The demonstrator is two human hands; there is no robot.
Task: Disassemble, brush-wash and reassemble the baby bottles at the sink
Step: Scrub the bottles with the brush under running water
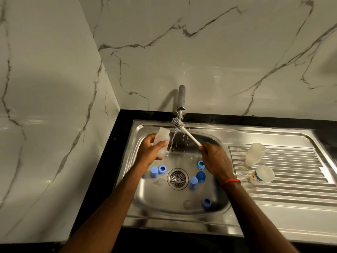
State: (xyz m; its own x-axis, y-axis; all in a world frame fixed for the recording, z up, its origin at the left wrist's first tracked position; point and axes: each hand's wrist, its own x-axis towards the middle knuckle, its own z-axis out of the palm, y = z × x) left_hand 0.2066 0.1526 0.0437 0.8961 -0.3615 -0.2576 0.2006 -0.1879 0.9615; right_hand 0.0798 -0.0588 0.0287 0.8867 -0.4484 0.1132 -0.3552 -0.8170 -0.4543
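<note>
Curled round it, the right hand (215, 159) hides the brush's (190, 136) handle end; its bristles sit in the tap's (181, 96) stream, twelve o'clock of the drain (177, 178). The left hand (148, 152) grips the clear bottle (161, 140) at ten o'clock, thumb across its front.

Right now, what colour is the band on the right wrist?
Red wristband, clearest in the head view.

I see both forearms (116, 203) bare; one red thread band (231, 181) (thin, twisted) encircles the wrist behind the right hand (216, 160).
</note>
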